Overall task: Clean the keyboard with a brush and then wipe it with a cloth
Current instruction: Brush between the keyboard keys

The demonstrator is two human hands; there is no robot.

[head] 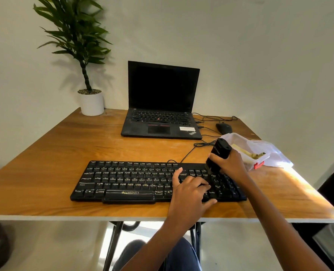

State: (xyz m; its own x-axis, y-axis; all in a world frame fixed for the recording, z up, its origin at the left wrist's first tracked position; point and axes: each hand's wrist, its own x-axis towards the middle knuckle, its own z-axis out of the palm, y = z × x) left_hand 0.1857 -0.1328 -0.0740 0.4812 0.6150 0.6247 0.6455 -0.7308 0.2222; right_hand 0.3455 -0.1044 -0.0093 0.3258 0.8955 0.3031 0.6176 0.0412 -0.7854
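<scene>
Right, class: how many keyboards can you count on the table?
2. One standalone keyboard at the front of the table; one built into the laptop behind it. None seem hidden.

We see the left hand (pixel 189 192) and the right hand (pixel 230 163) on forearms (pixel 279 222) uncovered all the way to the lower edge of the view, and we see blue denim-like trousers (pixel 181 255), darker over the knee.
</scene>
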